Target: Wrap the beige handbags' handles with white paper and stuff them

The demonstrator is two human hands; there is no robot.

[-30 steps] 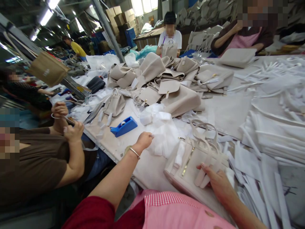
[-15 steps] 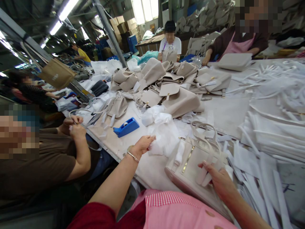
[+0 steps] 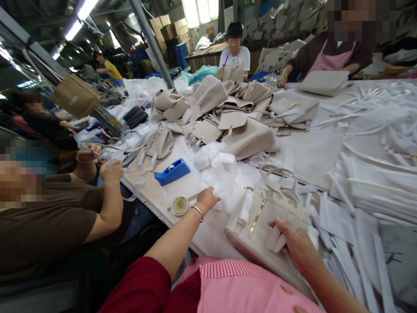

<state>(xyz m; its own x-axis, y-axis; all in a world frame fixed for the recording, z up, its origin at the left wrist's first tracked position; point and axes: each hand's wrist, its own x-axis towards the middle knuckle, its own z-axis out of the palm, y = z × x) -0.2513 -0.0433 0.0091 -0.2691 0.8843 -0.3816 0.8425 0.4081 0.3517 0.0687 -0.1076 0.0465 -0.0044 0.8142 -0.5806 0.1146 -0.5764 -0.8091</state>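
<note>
A pale beige handbag (image 3: 241,234) with a gold zip leans in front of me, its handles upright and white wrapping around some parts. My right hand (image 3: 295,243) is closed on the bag's right side, thumb over two pale strap-like tabs (image 3: 276,237). My left hand (image 3: 208,200) reaches left of the bag, fingertips drawn together at a crumpled thin white wrapping sheet (image 3: 224,174). How firmly they pinch it is hard to see. Beside my left wrist sits a small round tub (image 3: 180,205) with a dull yellowish top.
A blue tape dispenser (image 3: 172,171) stands left of the sheet. Beige bags (image 3: 247,134) are heaped behind it. White strips (image 3: 355,243) and stacked white sheets (image 3: 374,182) lie at right. A co-worker's hands (image 3: 110,169) hold a strap at the left edge; others sit across the table.
My left hand has shifted right and slightly down along the white sheet, uncovering the round tub. The right hand stays on the handbag. The co-worker's hands at left have moved apart.
</note>
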